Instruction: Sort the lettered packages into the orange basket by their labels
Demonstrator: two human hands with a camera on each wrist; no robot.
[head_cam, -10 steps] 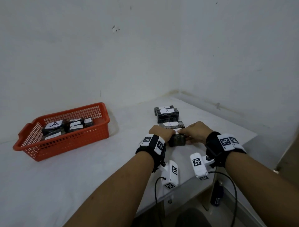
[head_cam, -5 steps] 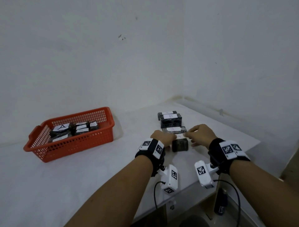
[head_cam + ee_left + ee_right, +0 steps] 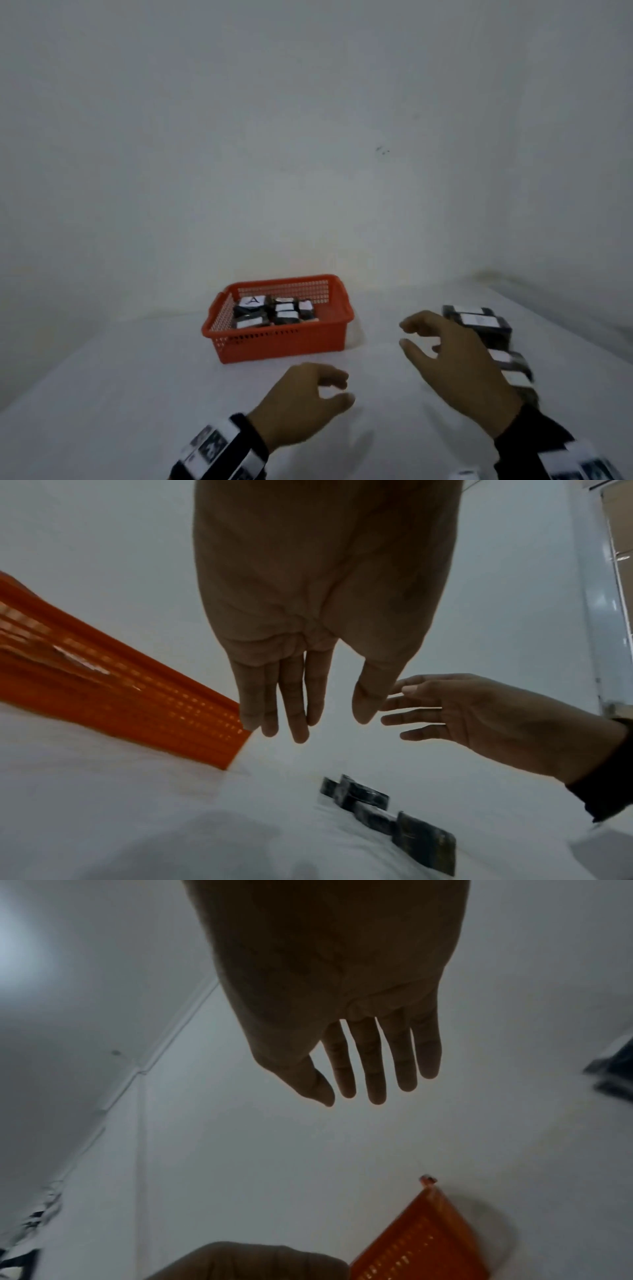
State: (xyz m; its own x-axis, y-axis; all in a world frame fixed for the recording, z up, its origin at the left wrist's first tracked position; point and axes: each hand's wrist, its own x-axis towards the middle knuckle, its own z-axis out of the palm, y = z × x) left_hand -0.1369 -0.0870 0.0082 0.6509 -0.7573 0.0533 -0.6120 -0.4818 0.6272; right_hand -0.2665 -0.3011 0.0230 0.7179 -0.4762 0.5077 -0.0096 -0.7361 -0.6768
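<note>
White table, white corner walls | orange plastic mesh basket at your 12 | dark labelled packages at 2 | your left hand and right hand hover empty, fingers loosely spread

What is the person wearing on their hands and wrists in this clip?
Both hands are bare: no gloves or rings show on the left hand or the right hand. Each wrist carries a black band fitted with white blocks printed with black-and-white square marker patterns. The right wrist's band is similar, its markers blurred at the frame edge. No sleeves show.
</note>
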